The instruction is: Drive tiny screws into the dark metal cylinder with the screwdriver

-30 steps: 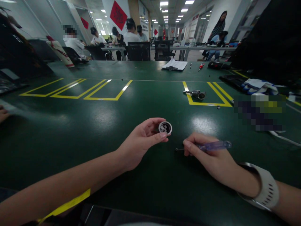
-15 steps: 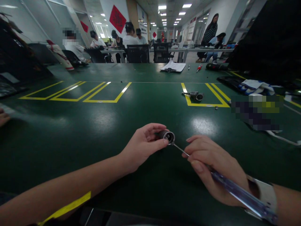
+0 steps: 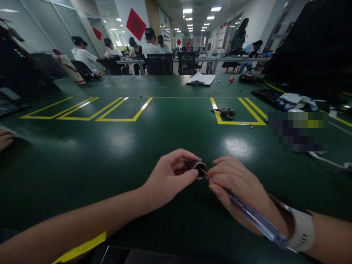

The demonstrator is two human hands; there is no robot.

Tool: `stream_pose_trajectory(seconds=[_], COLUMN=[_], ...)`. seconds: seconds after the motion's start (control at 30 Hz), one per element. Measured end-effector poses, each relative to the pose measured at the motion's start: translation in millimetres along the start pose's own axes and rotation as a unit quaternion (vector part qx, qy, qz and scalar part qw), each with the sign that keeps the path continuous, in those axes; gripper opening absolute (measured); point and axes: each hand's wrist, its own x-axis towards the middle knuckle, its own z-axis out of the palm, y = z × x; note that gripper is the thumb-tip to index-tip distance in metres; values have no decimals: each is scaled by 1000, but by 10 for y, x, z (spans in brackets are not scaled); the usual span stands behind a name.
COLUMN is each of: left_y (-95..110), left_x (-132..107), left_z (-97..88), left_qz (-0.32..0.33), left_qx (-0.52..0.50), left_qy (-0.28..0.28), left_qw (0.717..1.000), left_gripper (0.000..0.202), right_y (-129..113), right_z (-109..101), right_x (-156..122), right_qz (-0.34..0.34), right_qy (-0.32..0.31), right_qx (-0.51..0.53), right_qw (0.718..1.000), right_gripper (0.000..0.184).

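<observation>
My left hand (image 3: 172, 176) is closed round a short, dark metal cylinder (image 3: 204, 165), its round open end turned toward my right side. In my right hand (image 3: 236, 187) is a screwdriver (image 3: 254, 216) with a clear, bluish handle and a thin steel shaft. The shaft enters the cylinder's open end; its tip is hidden inside. Both hands are above the green table (image 3: 154, 227). Farther back, a metal part with a shaft and a ring-shaped end (image 3: 227, 112) lies by a yellow-taped outline.
Yellow tape (image 3: 115, 120) marks outlines on the table. A small metal ring (image 3: 251, 126), a clipboard with papers (image 3: 200, 79), a red screwdriver (image 3: 231, 80) and a blue-white cloth (image 3: 297, 101) lie beyond. Another person's hand (image 3: 5, 139) rests at the left edge. People sit behind.
The screwdriver's shaft has gone from the cylinder's lower rim into its open end. My right hand has moved left, closer to my left hand, which has shifted slightly down with the cylinder.
</observation>
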Motion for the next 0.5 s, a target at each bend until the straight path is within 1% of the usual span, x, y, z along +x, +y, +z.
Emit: stream_pose_trajectory(seconds=[0.2, 0.37, 0.5], left_y=[9, 7, -23], left_x=[-30, -32, -37], left_z=[63, 93, 99], left_qz=[18, 33, 54], left_qx=[62, 78, 99], left_qy=[20, 35, 42], left_qw=[998, 996, 993], left_gripper=[21, 23, 24], right_y=[-2, -39, -43], right_z=[14, 9, 18], right_x=[-4, 22, 23], right_qz=[-8, -24, -24], right_qy=[-9, -11, -13], right_qx=[-8, -16, -12], right_qw=[1000, 1000, 1000], right_gripper=[5, 8, 7])
